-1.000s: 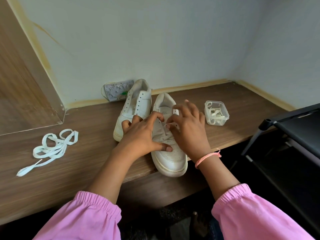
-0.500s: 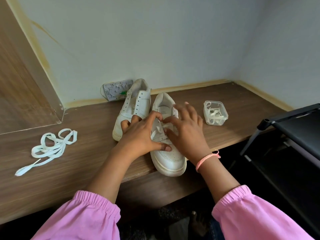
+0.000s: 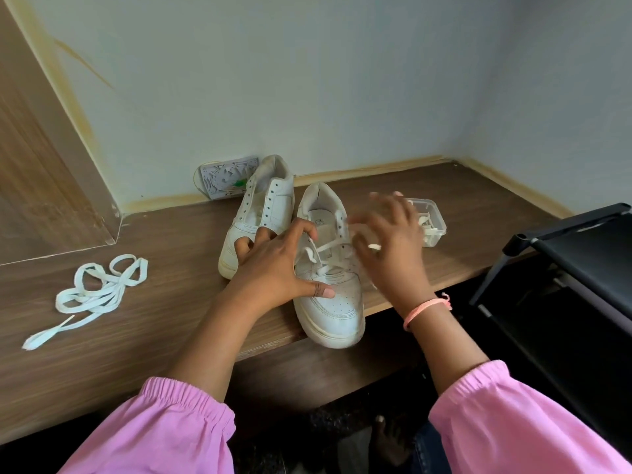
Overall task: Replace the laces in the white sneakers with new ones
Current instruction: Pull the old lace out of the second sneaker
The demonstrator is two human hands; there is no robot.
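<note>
Since the frame 0.5 s earlier, the right hand (image 3: 388, 244) has lifted off the lacing and moved toward the right of the frame; it is now motion-blurred, fingers spread. A white lace end shows against its palm, but whether the fingers pinch it cannot be told. The left hand (image 3: 273, 265) has kept its place: thumb pressed on the toe box, fingers curled over the side of the near white leather sneaker (image 3: 330, 285), gripping it.

This sneaker lies at centre frame, toe overhanging the front edge of the brown wood-grain shelf (image 3: 136, 336). Its white flat lace (image 3: 325, 249) crosses only the lower eyelets, so threading appears partly done.

To do the step well, the left hand should likely keep the shoe pinned while the right draws the lace through, keeping the flat lace untwisted and both ends even. The overhanging toe could tip if the pressure eases.

The second white sneaker (image 3: 260, 213), unlaced, stands just beside it toward the wall. 1 loose white lace (image 3: 92, 295) lies coiled at left, well apart. A clear plastic tub of laces (image 3: 432, 224) sits at right behind the right hand. A pale wall with a socket plate (image 3: 222, 181) closes the rear; a black metal rack (image 3: 564, 268) occupies the right.
</note>
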